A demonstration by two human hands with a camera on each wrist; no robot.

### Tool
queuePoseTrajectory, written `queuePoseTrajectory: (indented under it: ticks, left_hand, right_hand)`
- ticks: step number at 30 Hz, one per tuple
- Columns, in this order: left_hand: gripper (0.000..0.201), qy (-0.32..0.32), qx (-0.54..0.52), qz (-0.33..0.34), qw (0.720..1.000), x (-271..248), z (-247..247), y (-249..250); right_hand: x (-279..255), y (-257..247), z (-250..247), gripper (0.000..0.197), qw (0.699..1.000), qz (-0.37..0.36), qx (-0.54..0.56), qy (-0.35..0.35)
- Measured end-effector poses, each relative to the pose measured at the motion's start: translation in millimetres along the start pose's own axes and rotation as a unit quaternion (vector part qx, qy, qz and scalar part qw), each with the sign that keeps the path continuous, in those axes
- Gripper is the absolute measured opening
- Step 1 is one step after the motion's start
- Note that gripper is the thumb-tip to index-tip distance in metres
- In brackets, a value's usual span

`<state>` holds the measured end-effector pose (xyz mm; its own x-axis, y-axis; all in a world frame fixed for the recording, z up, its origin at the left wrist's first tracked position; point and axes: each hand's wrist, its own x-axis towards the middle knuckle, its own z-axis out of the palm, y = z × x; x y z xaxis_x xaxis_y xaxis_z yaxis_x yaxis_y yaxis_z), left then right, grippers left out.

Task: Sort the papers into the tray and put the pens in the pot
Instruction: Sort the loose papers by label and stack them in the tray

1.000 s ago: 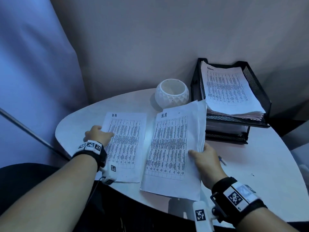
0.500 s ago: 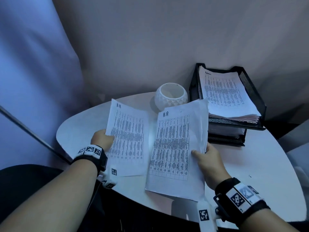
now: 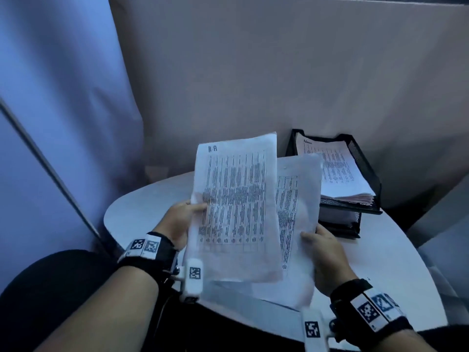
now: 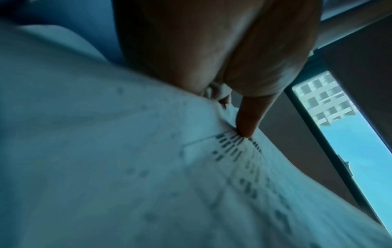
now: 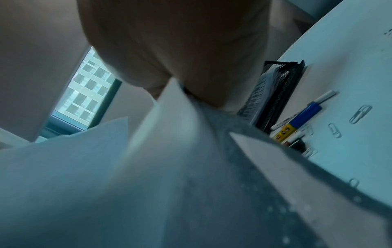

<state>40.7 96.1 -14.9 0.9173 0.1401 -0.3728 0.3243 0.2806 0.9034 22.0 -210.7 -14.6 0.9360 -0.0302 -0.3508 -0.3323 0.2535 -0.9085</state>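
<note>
My left hand (image 3: 189,212) pinches a printed sheet (image 3: 236,209) by its left edge and holds it raised above the round white table (image 3: 375,252). In the left wrist view the thumb (image 4: 247,120) presses on that sheet (image 4: 148,176). My right hand (image 3: 322,240) grips a second batch of printed papers (image 3: 299,212) by the right edge, partly behind the first sheet. The black mesh tray (image 3: 365,171) stands at the back right with a paper stack (image 3: 337,171) in its top tier. In the right wrist view, pens and markers (image 5: 305,114) lie on the table beside the tray (image 5: 280,94). The pot is hidden behind the sheets.
Paper clips (image 5: 360,114) are scattered on the table near the pens. A beige wall (image 3: 279,72) stands behind the table and a bluish curtain (image 3: 58,110) hangs at the left. My dark-clothed lap (image 3: 50,288) is at the table's near left edge.
My left hand has lifted its sheet off the table and swung it right, so it overlaps the papers in my right hand. The view has tilted up; the pot is now covered.
</note>
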Motion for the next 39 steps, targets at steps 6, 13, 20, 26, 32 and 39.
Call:
queuePoseTrajectory:
  ticks: [6,13,20,26,32,39]
  left_hand:
    - [0.039,-0.038,0.024,-0.022,0.999,-20.9,20.6,-25.8]
    - [0.033,-0.009,0.044,0.090,0.995,-30.6,27.1,-25.8]
    - [0.032,-0.012,0.062,0.101,0.993,-57.9,39.7,-23.3]
    - [0.029,-0.001,0.079,0.109,0.991,-59.7,33.3,-32.8]
    - [0.032,-0.014,0.111,0.100,0.989,-58.4,24.8,-37.6]
    - [0.045,-0.047,0.140,0.115,0.982,-56.0,28.0,-37.7]
  right_hand:
    - [-31.3,-6.3,10.7,0.035,0.999,0.002,0.012,-0.046]
    - [-34.8,4.8,9.3,0.036,0.998,-0.016,0.038,-0.054]
    - [-36.2,15.1,19.2,0.005,0.966,-0.190,-0.174,0.032]
    - [-37.3,33.2,20.4,0.008,0.969,-0.187,-0.144,0.067]
    - [-34.5,43.9,11.1,0.029,0.975,-0.169,-0.128,0.060]
    - [-28.9,44.7,9.4,0.044,0.980,-0.185,-0.069,0.014]
